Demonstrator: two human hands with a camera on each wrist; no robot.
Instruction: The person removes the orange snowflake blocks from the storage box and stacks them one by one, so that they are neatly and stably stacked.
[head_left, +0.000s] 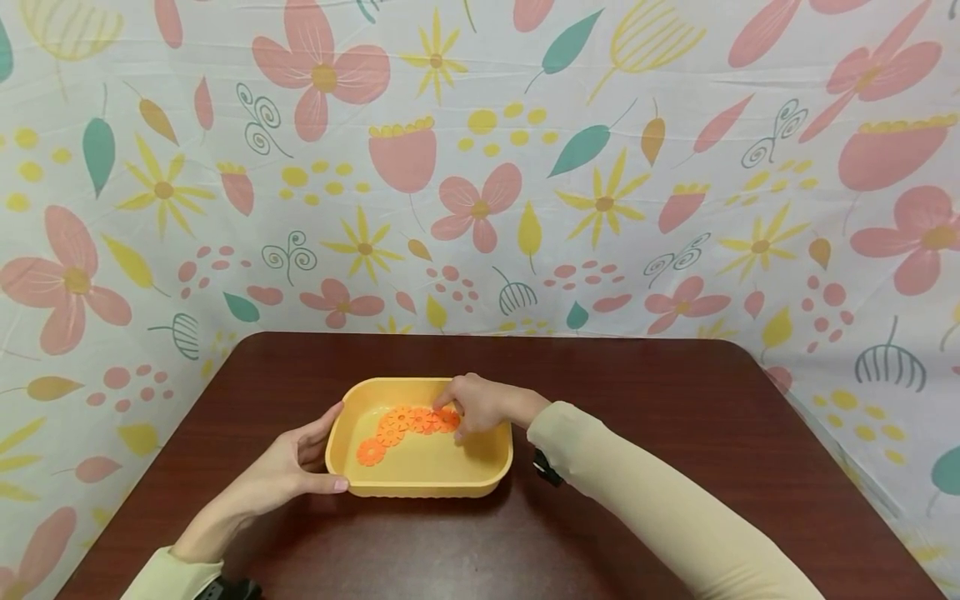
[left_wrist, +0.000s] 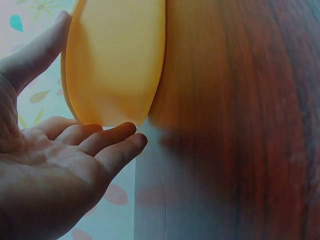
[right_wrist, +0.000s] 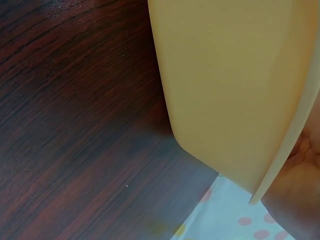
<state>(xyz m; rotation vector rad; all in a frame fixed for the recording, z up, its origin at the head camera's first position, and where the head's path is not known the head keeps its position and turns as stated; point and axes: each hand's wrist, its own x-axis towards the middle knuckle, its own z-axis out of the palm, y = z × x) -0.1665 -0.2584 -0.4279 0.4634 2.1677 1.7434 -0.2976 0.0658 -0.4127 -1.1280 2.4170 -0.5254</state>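
A yellow tray [head_left: 420, 490] with rounded corners stands on the table. Inside it several flat orange flower-shaped pieces [head_left: 371, 452] lie in a curved row, from the near left up to the far right. My left hand [head_left: 288, 467] holds the tray's left end, its thumb at the near corner and its fingers along the side; the left wrist view shows these fingers against the yellow wall. Over the right part of the tray, my right hand [head_left: 480, 404] reaches in, index finger and thumb apart around the row's right end. Its other fingers are mostly hidden.
The dark red-brown wooden table [head_left: 600, 500] extends around the tray. A white cloth [head_left: 480, 125] printed with flowers and leaves hangs behind it and shows at both sides. The tray's raised wall [right_wrist: 235, 90] hides most of the right hand in the right wrist view.
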